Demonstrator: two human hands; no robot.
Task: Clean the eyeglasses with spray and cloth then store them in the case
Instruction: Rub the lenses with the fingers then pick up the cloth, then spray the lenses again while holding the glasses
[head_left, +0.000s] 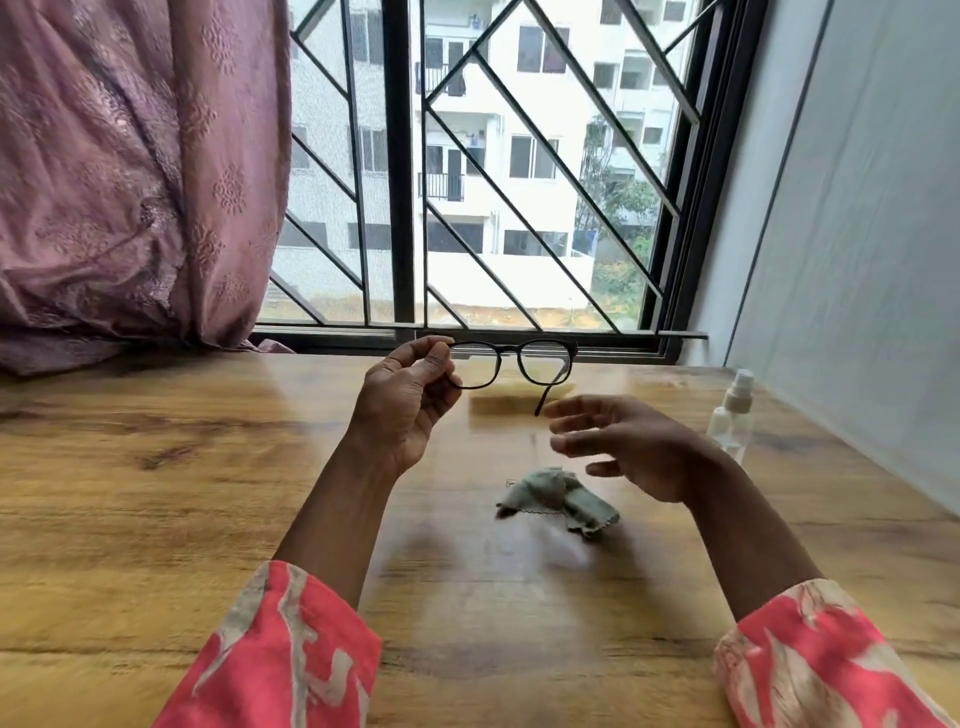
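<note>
Eyeglasses (511, 362) pinched in left hand (402, 410) above table (156, 467) — right hand (631, 447) open, empty.

Right hand (631, 447) motion-blurred — left hand (408, 400) hides the eyeglasses' (511, 364) left end.

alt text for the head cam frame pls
The left hand holds black eyeglasses up by one end above a wooden table, while the open, empty right hand hovers over a crumpled grey cloth. A clear spray bottle stands at right, before a barred window.
</note>
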